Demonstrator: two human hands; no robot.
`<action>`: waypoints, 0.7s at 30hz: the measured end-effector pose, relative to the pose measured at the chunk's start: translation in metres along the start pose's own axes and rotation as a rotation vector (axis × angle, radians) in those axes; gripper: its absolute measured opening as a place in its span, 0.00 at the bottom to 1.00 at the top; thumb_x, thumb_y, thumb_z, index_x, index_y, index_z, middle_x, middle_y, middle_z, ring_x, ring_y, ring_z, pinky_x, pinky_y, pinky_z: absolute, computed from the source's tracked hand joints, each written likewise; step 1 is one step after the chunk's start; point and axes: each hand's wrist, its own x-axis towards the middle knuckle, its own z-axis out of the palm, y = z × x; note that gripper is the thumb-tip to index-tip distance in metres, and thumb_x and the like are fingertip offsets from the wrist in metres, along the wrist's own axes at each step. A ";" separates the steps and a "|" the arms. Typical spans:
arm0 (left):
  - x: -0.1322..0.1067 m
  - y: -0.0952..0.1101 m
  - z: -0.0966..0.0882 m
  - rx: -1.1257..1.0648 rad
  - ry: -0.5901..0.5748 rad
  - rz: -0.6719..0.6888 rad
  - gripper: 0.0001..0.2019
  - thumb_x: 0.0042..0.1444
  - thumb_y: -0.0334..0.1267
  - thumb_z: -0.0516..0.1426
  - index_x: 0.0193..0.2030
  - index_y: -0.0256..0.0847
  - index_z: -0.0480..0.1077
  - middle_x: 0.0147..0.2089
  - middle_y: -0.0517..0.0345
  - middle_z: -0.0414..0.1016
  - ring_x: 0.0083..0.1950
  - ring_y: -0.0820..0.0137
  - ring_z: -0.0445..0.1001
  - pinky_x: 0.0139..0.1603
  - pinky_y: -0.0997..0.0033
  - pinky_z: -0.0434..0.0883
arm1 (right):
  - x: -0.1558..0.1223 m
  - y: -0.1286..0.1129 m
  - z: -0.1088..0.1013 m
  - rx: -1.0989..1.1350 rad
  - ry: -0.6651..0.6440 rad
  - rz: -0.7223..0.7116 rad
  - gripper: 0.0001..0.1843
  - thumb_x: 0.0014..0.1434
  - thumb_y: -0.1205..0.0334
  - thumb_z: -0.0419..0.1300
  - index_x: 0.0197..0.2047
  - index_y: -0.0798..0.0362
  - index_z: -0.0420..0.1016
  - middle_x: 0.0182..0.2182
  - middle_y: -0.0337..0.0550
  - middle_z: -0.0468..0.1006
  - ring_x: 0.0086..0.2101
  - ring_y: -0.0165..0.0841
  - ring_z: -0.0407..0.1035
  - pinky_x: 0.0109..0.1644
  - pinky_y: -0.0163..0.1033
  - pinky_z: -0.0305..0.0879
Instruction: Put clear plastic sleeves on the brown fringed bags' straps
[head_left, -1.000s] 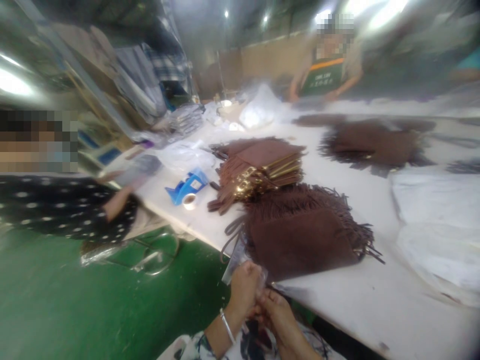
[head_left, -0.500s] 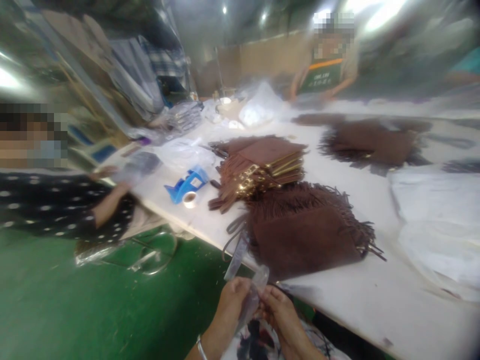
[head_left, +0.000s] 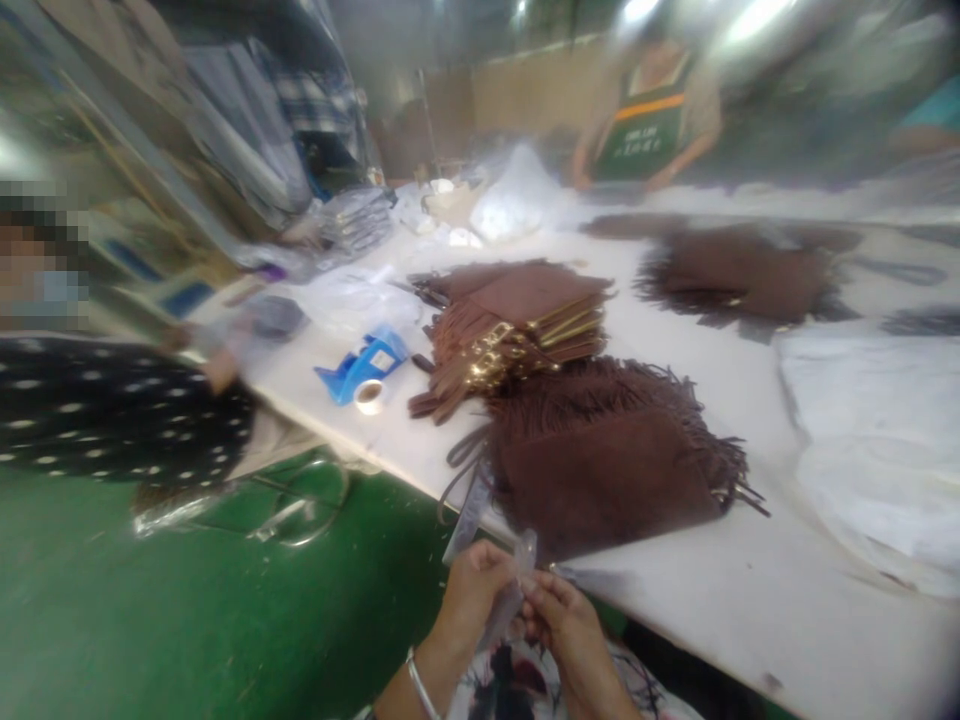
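Observation:
My left hand (head_left: 469, 590) and my right hand (head_left: 564, 618) meet at the white table's near edge, both pinched on a small clear plastic sleeve (head_left: 517, 575) held between them. Just beyond my hands lies a stack of dark brown fringed suede bags (head_left: 607, 470) on the table (head_left: 750, 600). A second pile of brown fringed bags with gold trim (head_left: 517, 325) sits behind it.
A blue tape dispenser (head_left: 360, 365) and a tape roll (head_left: 368, 396) lie left of the piles. More brown bags (head_left: 739, 280) and white sheets (head_left: 870, 440) are to the right. A person in a dotted top (head_left: 112, 410) works at left, another in a green apron (head_left: 649, 125) at the far side. The floor (head_left: 187, 620) is green.
My hands have shifted slightly while working the clear sleeve, which now stands a bit higher between my fingers. The view has tilted a little; the person at left drew an arm back.

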 end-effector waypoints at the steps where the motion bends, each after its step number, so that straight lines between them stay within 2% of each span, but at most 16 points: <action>1: 0.000 0.000 0.001 0.058 0.024 0.022 0.07 0.47 0.38 0.61 0.28 0.36 0.70 0.23 0.59 0.72 0.24 0.72 0.67 0.26 0.74 0.63 | 0.001 0.001 0.000 0.015 0.003 0.003 0.22 0.39 0.52 0.74 0.33 0.58 0.74 0.16 0.34 0.71 0.15 0.23 0.63 0.19 0.28 0.61; 5: -0.002 -0.004 0.004 0.243 0.093 0.107 0.06 0.51 0.38 0.58 0.29 0.38 0.69 0.26 0.58 0.73 0.27 0.69 0.69 0.29 0.73 0.64 | 0.003 0.004 -0.001 0.046 -0.003 0.022 0.19 0.41 0.56 0.73 0.33 0.57 0.73 0.16 0.34 0.71 0.15 0.24 0.65 0.20 0.28 0.64; 11: -0.019 -0.002 0.007 0.380 0.101 0.245 0.09 0.58 0.43 0.53 0.31 0.41 0.67 0.28 0.59 0.72 0.31 0.67 0.71 0.33 0.70 0.64 | 0.002 0.003 -0.002 0.032 0.009 0.043 0.19 0.39 0.56 0.73 0.31 0.58 0.74 0.16 0.34 0.69 0.15 0.23 0.63 0.19 0.27 0.60; 16: -0.033 0.002 0.011 0.300 0.033 0.241 0.10 0.56 0.46 0.56 0.35 0.41 0.69 0.32 0.55 0.76 0.34 0.64 0.74 0.34 0.71 0.67 | 0.005 0.006 -0.005 -0.034 0.011 -0.008 0.17 0.39 0.56 0.71 0.29 0.59 0.75 0.16 0.34 0.69 0.16 0.22 0.61 0.19 0.26 0.57; 21: -0.028 0.001 0.013 0.094 0.055 0.158 0.10 0.49 0.43 0.62 0.28 0.39 0.69 0.26 0.59 0.74 0.28 0.69 0.71 0.27 0.74 0.65 | 0.003 0.003 -0.003 -0.053 0.031 -0.024 0.19 0.38 0.54 0.71 0.28 0.58 0.73 0.13 0.31 0.66 0.14 0.21 0.58 0.17 0.26 0.53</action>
